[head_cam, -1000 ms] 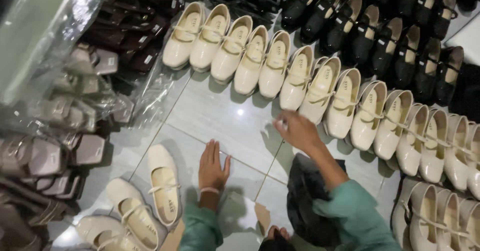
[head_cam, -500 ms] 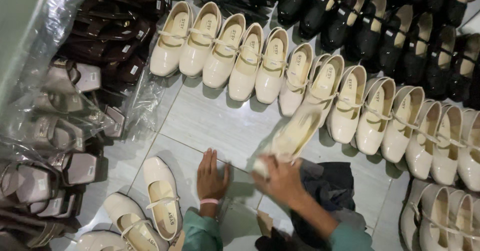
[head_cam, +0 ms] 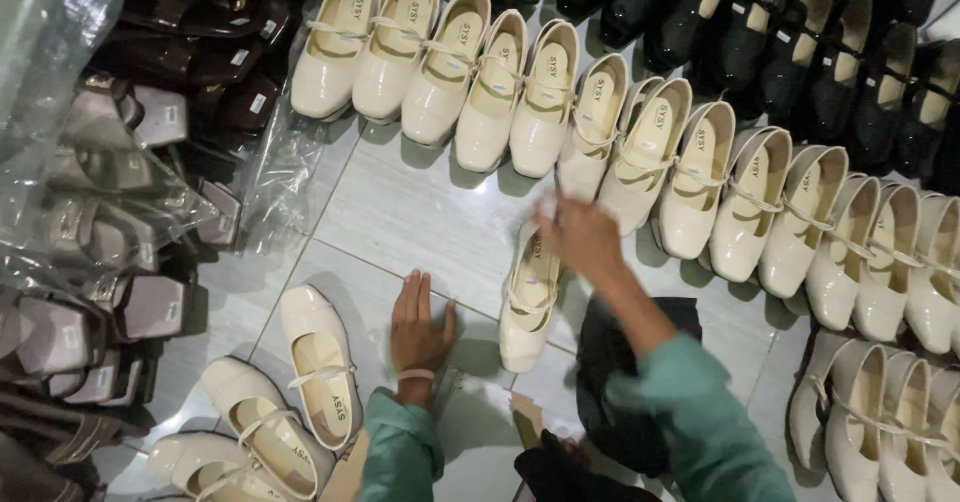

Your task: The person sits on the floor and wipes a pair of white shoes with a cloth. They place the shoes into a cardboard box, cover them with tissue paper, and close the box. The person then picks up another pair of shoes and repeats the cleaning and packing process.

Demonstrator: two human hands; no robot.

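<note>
While our left hand [head_cam: 418, 330] lies flat and empty on the tile [head_cam: 420, 222], fingers slightly spread, a cream shoe [head_cam: 530, 297] rests just right of it; our blurred right hand [head_cam: 583, 239] hovers above its heel, grip unclear. We judge steady alignment best.

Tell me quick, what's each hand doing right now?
Left hand: open, flat on the floor tile, holding nothing.
Right hand: blurred above a cream shoe; grip cannot be told.
</note>
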